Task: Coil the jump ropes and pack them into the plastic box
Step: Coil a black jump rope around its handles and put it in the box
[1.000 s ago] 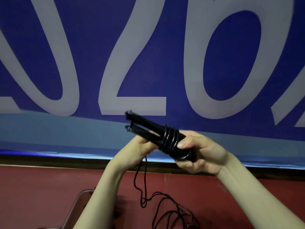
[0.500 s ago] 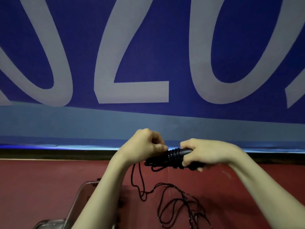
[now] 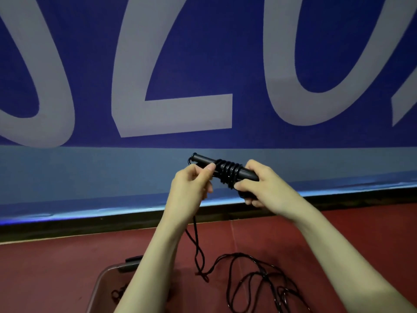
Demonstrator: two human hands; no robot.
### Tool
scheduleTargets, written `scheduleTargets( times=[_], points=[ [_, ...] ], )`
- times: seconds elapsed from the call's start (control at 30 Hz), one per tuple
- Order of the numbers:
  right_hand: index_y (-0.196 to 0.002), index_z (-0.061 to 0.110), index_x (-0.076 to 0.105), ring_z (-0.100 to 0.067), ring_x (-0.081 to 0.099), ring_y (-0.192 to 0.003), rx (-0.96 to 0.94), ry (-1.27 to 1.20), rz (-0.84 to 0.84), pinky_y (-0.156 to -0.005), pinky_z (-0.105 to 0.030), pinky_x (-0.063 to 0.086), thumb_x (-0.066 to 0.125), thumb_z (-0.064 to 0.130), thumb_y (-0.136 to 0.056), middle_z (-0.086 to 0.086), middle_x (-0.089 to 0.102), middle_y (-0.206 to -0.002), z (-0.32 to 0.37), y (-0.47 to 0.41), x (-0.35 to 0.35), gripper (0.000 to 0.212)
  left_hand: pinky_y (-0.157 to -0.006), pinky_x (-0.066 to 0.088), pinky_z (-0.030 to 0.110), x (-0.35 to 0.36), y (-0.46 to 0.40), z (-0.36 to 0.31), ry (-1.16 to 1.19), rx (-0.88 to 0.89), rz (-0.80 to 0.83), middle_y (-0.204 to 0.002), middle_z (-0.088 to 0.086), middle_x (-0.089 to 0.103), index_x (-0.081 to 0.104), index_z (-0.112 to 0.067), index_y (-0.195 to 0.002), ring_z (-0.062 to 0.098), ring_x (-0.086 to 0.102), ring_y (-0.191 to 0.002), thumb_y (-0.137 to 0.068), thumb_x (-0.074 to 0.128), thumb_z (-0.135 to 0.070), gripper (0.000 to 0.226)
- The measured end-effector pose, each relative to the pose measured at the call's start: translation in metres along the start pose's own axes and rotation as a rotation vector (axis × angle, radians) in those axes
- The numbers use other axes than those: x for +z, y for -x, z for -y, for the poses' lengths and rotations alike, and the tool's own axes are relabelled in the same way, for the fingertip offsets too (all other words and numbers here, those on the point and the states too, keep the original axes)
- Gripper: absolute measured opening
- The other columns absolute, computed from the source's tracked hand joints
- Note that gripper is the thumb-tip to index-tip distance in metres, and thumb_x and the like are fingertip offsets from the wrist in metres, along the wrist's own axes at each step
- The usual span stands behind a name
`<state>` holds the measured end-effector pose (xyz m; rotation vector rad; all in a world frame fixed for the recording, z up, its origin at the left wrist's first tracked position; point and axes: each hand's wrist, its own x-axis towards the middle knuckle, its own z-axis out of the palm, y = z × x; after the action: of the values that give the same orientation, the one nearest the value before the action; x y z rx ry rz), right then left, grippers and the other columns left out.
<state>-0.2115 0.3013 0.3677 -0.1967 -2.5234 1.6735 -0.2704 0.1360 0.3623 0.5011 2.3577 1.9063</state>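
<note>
Winding cord onto the paired black handles (image 3: 204,161) at frame centre, I clamp their end in my right hand (image 3: 262,185) while my left hand (image 3: 191,184) pinches the cord (image 3: 228,172). I'd keep tension, laying turns side by side; slack pools lower right, plastic box (image 3: 101,281) lower left.

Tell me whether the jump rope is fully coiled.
Partly: several turns wrap the handles; the rest of the jump rope lies loose on the floor.
</note>
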Motion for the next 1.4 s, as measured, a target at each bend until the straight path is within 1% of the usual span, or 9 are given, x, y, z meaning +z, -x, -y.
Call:
scheduleTargets(
  times=[0.13,0.27,0.5,0.77,0.9,1.0,1.13,1.3,1.4],
  points=[
    [-0.082,0.015,0.039,-0.008,0.046,-0.045,-0.02,-0.082,-0.08,-0.039,-0.016,0.031,0.059,0.008,-0.091,-0.004,0.053,-0.065,0.006,0.008,0.01,0.023,-0.047,0.035,0.015,0.011,0.004,0.006,0.088,-0.006,-0.053,-0.052,-0.006,0.055,0.056,-0.01,-0.07,0.006,0.04,-0.044,-0.093,0.056,-0.045,0.041],
    [-0.088,0.015,0.042,-0.007,0.037,-0.036,0.016,-0.203,-0.047,-0.038,-0.02,0.023,0.056,0.01,-0.093,-0.006,0.053,-0.062,0.011,0.021,0.02,0.016,-0.046,0.031,0.019,0.006,0.013,0.006,0.116,-0.156,0.016,-0.07,-0.005,0.057,0.056,-0.016,-0.099,0.006,0.037,-0.042,-0.091,0.052,-0.055,0.04],
    [-0.101,0.011,0.052,-0.018,0.026,-0.057,-0.032,-0.513,0.13,-0.04,-0.024,0.013,0.062,0.021,-0.08,-0.009,0.05,-0.063,0.011,0.045,0.017,0.025,-0.054,0.023,0.025,-0.008,0.031,-0.014,0.349,-0.082,0.241,-0.076,-0.001,0.049,0.061,-0.019,-0.093,0.012,0.026,-0.057,-0.071,0.064,-0.057,0.045],
    [-0.112,0.017,0.043,-0.02,0.038,-0.057,-0.123,-0.372,0.08,-0.04,-0.024,0.018,0.063,0.02,-0.073,-0.015,0.054,-0.078,0.026,0.066,-0.002,0.045,-0.052,0.019,0.025,-0.012,0.042,-0.037,0.292,-0.063,0.298,-0.073,0.001,0.046,0.062,-0.017,-0.082,0.011,0.024,-0.053,-0.069,0.068,-0.054,0.04],
    [-0.102,0.019,0.042,-0.014,0.041,-0.05,-0.173,-0.222,0.033,-0.04,-0.021,0.026,0.058,0.018,-0.068,-0.001,0.054,-0.063,0.031,0.072,0.0,0.037,-0.05,0.015,0.023,-0.016,0.051,-0.038,0.302,-0.134,0.396,-0.055,-0.013,0.047,0.063,-0.018,-0.078,0.008,0.023,-0.049,-0.076,0.065,-0.044,0.026],
    [-0.101,0.013,0.044,-0.011,0.042,-0.047,-0.244,-0.21,-0.021,-0.041,-0.021,0.032,0.052,0.016,-0.066,0.005,0.056,-0.056,0.034,0.074,0.006,0.036,-0.05,0.014,0.02,-0.013,0.054,-0.036,0.436,-0.212,0.429,-0.078,-0.005,0.056,0.064,-0.017,-0.087,0.007,0.025,-0.048,-0.069,0.07,-0.042,0.031],
    [-0.106,0.018,0.06,-0.016,0.051,-0.06,-0.351,-0.194,-0.115,-0.047,-0.026,0.039,0.049,0.017,-0.066,-0.016,0.06,-0.078,0.035,0.072,0.005,0.041,-0.044,0.02,0.017,-0.006,0.055,-0.043,0.422,-0.208,0.415,-0.081,-0.003,0.058,0.064,-0.017,-0.095,0.006,0.027,-0.047,-0.069,0.07,-0.043,0.037],
    [-0.121,0.027,0.066,-0.02,0.059,-0.083,-0.437,-0.281,-0.172,-0.067,-0.023,0.049,0.045,0.021,-0.073,-0.009,0.059,-0.112,0.028,0.064,0.001,0.053,-0.042,0.024,0.016,-0.004,0.053,-0.046,0.387,-0.209,0.394,-0.074,-0.003,0.065,0.067,-0.018,-0.089,0.006,0.026,-0.045,-0.071,0.07,-0.035,0.024],
    [-0.111,0.007,0.071,-0.027,0.067,-0.092,-0.456,-0.426,-0.127,-0.075,-0.029,0.054,0.042,0.025,-0.084,-0.013,0.068,-0.112,0.026,0.066,0.0,0.044,-0.043,0.024,0.016,-0.004,0.054,-0.044,0.384,-0.23,0.416,-0.073,-0.003,0.068,0.065,-0.019,-0.088,0.006,0.025,-0.044,-0.068,0.07,-0.032,0.025]
  ],
)
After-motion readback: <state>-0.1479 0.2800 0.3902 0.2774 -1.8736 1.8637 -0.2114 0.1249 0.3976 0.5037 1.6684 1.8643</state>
